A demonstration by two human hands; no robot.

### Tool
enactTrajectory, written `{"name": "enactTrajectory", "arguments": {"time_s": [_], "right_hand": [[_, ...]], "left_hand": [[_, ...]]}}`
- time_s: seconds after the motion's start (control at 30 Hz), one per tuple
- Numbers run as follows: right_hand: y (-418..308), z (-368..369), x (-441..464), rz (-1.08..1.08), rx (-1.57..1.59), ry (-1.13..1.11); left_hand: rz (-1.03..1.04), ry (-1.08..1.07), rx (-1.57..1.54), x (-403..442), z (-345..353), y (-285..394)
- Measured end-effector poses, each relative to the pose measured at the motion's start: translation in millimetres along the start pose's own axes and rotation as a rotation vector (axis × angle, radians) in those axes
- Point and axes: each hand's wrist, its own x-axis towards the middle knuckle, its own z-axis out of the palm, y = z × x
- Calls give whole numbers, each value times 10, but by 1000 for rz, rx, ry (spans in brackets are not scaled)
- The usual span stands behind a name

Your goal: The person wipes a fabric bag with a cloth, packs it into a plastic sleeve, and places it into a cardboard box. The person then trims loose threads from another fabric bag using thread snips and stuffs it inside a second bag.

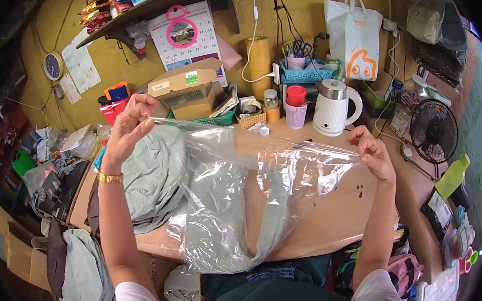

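A large clear plastic bag [321,167] is stretched between my two hands above the table. My left hand [136,123], with a gold bracelet at the wrist, pinches its upper left corner. At the upper right corner, my right hand [374,154] grips the film between thumb and fingers. Through the plastic shows a flat grey-green cloth piece [214,209] with a curved band at its right; it seems to lie inside the bag, low toward my lap. Beside my left forearm, a heap of similar grey-green cloth [154,168] with a dark edge rests on the table.
Along the back stand a cardboard box [188,92], a white kettle [334,109], a lilac cup [296,115] and a blue basket [308,73]. A black fan [433,129] is at right. More cloth [84,276] hangs at lower left. Small dark spots mark the tabletop [337,216].
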Motion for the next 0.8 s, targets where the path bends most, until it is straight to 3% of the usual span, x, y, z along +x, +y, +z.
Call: {"name": "enactTrajectory", "arguments": {"time_s": [0.07,0.13,0.2,0.23,0.27,0.3,0.33,0.4,0.5,0.57,0.63,0.7,0.73,0.8], "right_hand": [[64,258,-18,-86,379,171],[53,602,69,-121,557,289],[45,799,169,-241,1146,594],[61,808,177,-311,1401,371],[-19,887,199,-310,1404,370],[-129,1026,211,-148,1019,471],[-251,1184,229,6,625,551],[-424,1527,262,91,177,405],[-569,1789,252,158,94,311],[-480,1885,259,251,206,318],[-375,1973,268,184,279,375],[-312,1942,271,110,350,439],[-280,1832,252,131,237,471],[-210,1763,246,154,122,510]], "left_hand": [[0,49,-189,-50,183,-40],[106,199,-1019,-12,699,172],[44,453,-1210,-14,986,150],[128,166,-1277,-22,1056,55],[101,41,-1109,-38,1187,120],[96,-81,-930,-54,1318,186],[-14,-41,-535,-78,1554,401],[-170,-142,-420,-87,1906,611],[-235,-218,-433,-186,2264,515],[-221,-191,-468,-206,2441,406],[-209,-162,-499,-249,2445,434],[-168,-184,-45,-273,2311,584],[-168,-186,-48,-318,2276,542],[210,-176,363,-457,2213,437]]}}
